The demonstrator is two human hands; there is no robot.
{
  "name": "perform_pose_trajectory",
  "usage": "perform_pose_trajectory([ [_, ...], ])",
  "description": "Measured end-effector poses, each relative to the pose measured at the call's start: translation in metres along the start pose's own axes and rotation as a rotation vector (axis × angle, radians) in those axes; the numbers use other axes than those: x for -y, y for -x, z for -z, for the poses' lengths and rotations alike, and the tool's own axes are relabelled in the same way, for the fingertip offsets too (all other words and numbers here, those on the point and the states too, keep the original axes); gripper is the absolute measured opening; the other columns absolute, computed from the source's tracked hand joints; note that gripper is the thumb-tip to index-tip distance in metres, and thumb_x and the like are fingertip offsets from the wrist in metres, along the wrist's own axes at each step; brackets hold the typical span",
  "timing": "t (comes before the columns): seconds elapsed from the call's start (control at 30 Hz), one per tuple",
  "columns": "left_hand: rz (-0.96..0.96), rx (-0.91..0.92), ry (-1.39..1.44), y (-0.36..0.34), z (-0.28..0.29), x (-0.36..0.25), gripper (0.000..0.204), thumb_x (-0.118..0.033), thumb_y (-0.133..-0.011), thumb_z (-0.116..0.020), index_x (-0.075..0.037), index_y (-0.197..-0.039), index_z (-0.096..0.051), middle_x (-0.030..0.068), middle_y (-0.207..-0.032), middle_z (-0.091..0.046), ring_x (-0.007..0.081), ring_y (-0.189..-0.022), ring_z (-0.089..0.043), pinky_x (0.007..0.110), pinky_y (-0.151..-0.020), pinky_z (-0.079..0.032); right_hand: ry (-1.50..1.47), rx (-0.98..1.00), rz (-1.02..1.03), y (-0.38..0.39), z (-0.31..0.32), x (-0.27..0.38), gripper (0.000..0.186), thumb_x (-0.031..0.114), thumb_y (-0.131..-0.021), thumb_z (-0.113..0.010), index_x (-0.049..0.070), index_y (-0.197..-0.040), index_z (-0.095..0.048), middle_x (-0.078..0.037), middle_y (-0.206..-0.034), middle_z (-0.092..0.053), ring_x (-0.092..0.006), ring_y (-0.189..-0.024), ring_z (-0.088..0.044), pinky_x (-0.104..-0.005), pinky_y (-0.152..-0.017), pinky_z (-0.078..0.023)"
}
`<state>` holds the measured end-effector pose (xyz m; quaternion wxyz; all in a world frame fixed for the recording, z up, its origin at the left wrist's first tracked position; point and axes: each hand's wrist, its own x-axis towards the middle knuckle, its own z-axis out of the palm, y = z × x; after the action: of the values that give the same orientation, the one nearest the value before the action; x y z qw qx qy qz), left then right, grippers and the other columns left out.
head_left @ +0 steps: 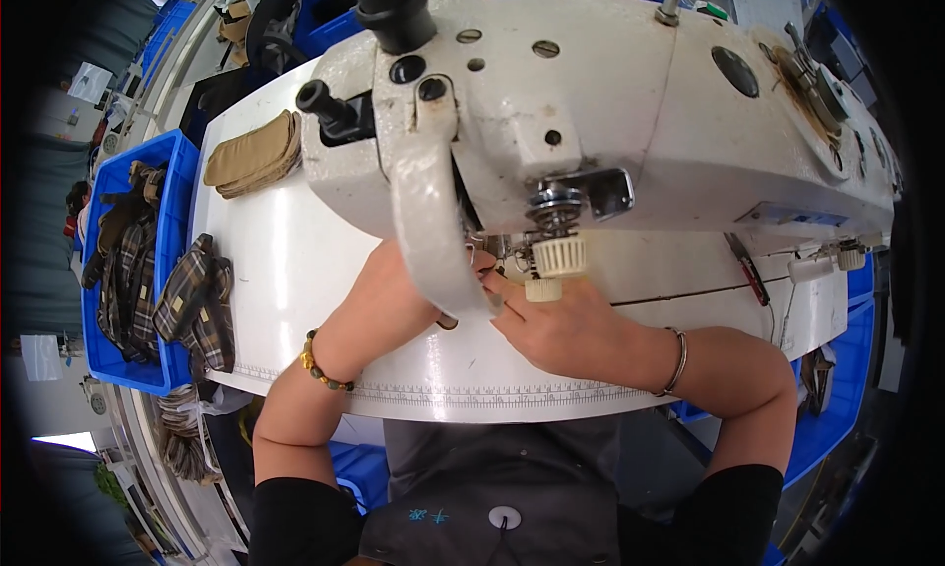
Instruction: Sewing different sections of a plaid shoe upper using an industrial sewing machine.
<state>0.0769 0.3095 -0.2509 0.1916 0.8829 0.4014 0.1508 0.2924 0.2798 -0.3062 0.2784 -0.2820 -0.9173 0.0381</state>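
Observation:
A white industrial sewing machine [591, 94] stretches across the upper view, above a white table. Both hands meet under its head, close to the needle area. Behind the machine's pale curved lever [425, 221], my left hand [389, 295] is partly hidden, its fingers bent inward. My right hand [561, 325] lies to the right of it, fingers curled and thumb and forefinger pressed together beside the cream tension knob [559, 258]. A small dark bit shows between the fingertips, and a tan edge [447, 322] peeks out below my left hand. What they grip is mostly covered.
On the table's far left rests a stack of tan fabric pieces [254, 156]. Plaid fabric pieces [202, 305] lie against a blue bin [177, 261] holding more. Red-and-black thread snips [750, 269] are at the right. A ruler strip [472, 399] follows the near edge.

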Motion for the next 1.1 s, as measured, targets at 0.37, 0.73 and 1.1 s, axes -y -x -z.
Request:
perform_pose_trajectory([
  [0.37,-0.077,0.007,-0.12,0.0,-0.004,0.006,0.034,0.005,-0.073,-0.069,-0.007,-0.104,-0.075,0.0083,-0.084,-0.065,0.0278,-0.08,-0.065,0.038,-0.067,-0.054,-0.01,-0.005,-0.004,0.001,-0.001,0.0,0.006,0.012,-0.079,-0.064,0.01,-0.08,-0.059,-0.002,-0.059,-0.055,-0.0176,-0.052,-0.061,-0.0339,-0.043,-0.047],
  [0.73,0.058,-0.007,-0.227,0.0,-0.013,0.01,0.026,0.002,-0.071,-0.07,-0.009,-0.094,-0.07,0.0072,-0.081,-0.064,0.0297,-0.075,-0.065,0.039,-0.064,-0.053,-0.011,0.048,-0.028,-0.001,-0.002,-0.008,0.008,0.01,-0.079,-0.064,0.007,-0.086,-0.06,-0.004,-0.06,-0.055,-0.0205,-0.05,-0.06,-0.0365,-0.045,-0.047],
  [1.1,0.062,-0.068,-0.304,-0.001,-0.016,0.003,0.015,-0.002,-0.073,-0.072,-0.007,-0.084,-0.064,0.0074,-0.079,-0.064,0.03,-0.074,-0.066,0.041,-0.062,-0.053,-0.071,0.022,-0.086,-0.001,-0.008,-0.009,0.01,0.011,-0.079,-0.066,0.006,-0.085,-0.061,-0.01,-0.069,-0.059,-0.0261,-0.054,-0.063,-0.0395,-0.046,-0.048],
])
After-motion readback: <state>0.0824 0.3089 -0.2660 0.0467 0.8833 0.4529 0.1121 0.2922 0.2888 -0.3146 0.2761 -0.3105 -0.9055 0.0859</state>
